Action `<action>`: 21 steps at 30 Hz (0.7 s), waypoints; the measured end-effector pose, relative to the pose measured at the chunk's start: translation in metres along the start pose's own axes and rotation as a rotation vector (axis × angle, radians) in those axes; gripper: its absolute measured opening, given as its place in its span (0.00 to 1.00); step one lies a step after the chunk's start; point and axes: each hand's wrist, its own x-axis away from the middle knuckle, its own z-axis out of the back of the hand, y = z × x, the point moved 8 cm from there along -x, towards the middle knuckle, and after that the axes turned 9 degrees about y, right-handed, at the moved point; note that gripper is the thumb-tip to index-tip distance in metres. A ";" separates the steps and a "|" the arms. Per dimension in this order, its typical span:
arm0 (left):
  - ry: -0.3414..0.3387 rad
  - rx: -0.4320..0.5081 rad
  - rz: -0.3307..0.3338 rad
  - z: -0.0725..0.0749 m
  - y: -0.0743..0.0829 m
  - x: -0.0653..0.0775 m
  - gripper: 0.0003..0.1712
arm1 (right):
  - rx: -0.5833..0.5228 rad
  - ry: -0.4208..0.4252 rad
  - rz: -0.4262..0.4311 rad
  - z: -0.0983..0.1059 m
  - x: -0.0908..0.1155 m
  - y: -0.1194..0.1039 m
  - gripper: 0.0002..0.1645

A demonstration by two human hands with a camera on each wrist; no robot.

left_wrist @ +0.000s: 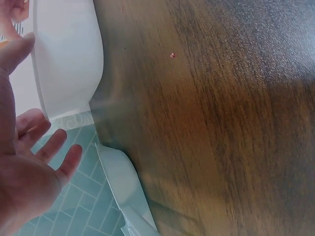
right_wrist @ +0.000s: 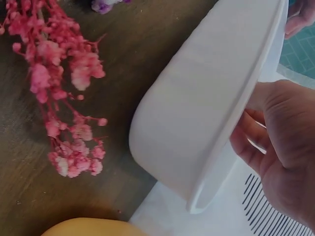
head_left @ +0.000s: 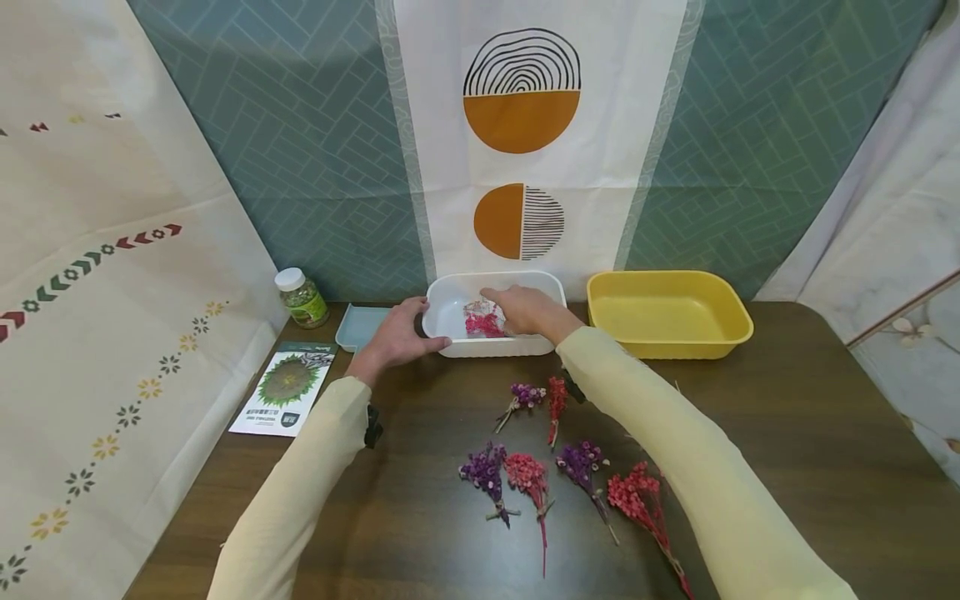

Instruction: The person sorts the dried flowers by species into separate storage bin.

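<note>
Possibly, red flowers point(head_left: 486, 323) in the white tub point(head_left: 498, 347), frame centre, would crumble if squeezed; left hand point(head_left: 397, 340) loosely spread at its rim, right hand point(head_left: 528, 310) among them, pinch hidden, cannot tell

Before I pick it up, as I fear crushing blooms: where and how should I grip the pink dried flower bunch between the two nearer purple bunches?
Likely best: pinch the pink dried flower bunch by its long thin stem, coming from your own side. The stem points toward you and the flower head away, with purple dried flower bunches close on both sides.
</note>
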 end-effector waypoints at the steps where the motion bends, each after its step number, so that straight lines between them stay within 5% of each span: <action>1: 0.000 0.000 0.001 0.000 0.000 0.000 0.51 | 0.006 0.010 -0.010 0.000 0.000 0.002 0.42; 11: 0.000 -0.004 0.001 -0.001 -0.001 -0.001 0.51 | 0.019 0.281 -0.040 0.030 0.018 0.017 0.36; 16: -0.005 -0.012 -0.012 0.001 0.000 -0.002 0.51 | -0.137 0.412 -0.158 0.048 0.053 0.025 0.29; 21: -0.010 -0.023 -0.022 0.001 0.001 -0.001 0.51 | -0.273 0.429 -0.255 0.047 0.099 0.025 0.27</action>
